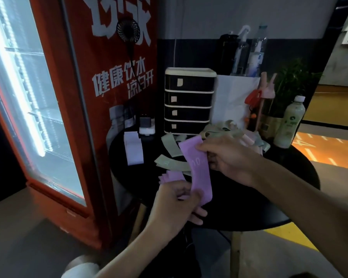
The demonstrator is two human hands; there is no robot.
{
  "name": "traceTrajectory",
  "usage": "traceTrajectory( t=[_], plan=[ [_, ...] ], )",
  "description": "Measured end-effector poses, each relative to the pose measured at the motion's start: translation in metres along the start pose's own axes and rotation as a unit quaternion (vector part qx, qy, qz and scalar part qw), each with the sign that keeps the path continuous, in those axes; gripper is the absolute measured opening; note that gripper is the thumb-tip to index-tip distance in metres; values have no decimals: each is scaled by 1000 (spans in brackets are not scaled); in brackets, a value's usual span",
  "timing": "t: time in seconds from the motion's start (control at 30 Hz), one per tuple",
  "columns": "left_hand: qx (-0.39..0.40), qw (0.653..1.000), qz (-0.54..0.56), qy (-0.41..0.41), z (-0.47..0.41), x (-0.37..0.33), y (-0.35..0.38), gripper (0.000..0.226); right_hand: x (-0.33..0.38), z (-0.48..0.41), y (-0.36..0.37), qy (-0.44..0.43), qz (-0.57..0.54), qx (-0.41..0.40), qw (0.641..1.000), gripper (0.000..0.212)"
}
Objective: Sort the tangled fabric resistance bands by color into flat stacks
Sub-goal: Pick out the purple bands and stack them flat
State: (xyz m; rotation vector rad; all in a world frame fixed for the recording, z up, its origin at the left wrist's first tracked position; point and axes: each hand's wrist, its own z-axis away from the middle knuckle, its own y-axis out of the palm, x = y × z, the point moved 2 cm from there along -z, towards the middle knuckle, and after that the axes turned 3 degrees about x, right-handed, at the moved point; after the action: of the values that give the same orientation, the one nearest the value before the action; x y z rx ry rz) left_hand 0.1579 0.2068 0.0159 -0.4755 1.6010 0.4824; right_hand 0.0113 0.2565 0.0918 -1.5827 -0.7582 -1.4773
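Purple band point(200, 169) held above black desk point(249, 207), R hand point(225, 157) pinching top end, L hand point(175, 201) pinching bottom in curled fingers; advise pulling flat w/o twist before laying apart from green bands point(172, 163).

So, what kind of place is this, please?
Probably a corner of a gym or sports hall: a red drinks fridge stands beside a small round black table, fabric exercise bands lie on that table, and the floor behind has orange and yellow painted lines.
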Motion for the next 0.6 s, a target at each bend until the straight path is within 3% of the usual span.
traceTrajectory(
  t=[0.17, 0.37, 0.5, 0.6],
  plan=[
    [12, 999, -12, -37, 22, 16, 6, 14, -33, 8, -7, 20, 6, 10, 1000, 32],
    [-157, 960, -210, 96, -24, 21, -54, 14, -50, -4, 5, 30, -18, 20, 999, 22],
    [-57, 938, -336, 67, -77, 32, -79, 27, -62, -17, 18, 33, -23, 3, 999, 19],
    [11, 938, -343, 53, -97, 40, -80, 27, -71, -25, 24, 36, -17, -15, 999, 20]
  ],
)
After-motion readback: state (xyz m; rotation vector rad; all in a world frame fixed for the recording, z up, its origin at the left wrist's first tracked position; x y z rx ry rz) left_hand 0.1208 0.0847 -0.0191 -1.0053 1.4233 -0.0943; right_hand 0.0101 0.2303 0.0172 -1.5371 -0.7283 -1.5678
